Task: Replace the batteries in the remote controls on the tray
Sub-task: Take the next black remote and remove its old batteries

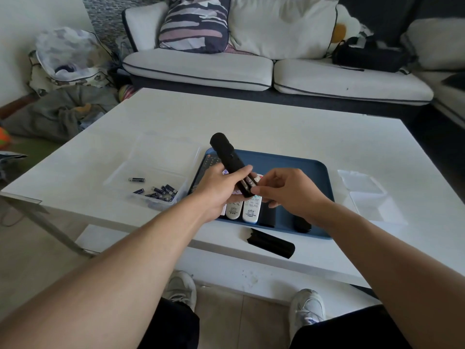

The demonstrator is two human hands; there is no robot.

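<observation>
A: Head view, worktop (pixel 276 127): white, glossy; blue tray (pixel 302 172); clear box (pixel 151 172) of batteries (pixel 161 191) left; sofa (pixel 201 69) behind.

B: Grips?

A: Left hand (pixel 221 190) wraps black remote (pixel 227 157) above tray; right hand (pixel 284 190) pinches at its open compartment; black cover (pixel 270 243) near worktop's front edge.

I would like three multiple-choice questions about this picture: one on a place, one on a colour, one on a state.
1. Where does the loose black battery cover lie?
A. on the white table, in front of the tray
B. in the battery box
C. on the sofa

2. Which colour is the tray?
A. red
B. blue
C. yellow

3. What does the left hand do?
A. rests flat on the table
B. hangs idle
C. holds the black remote

Answers: 1 A, it lies on the table by the tray's near edge. 2 B, its rim shows blue. 3 C, the fingers curl round the remote.
</observation>
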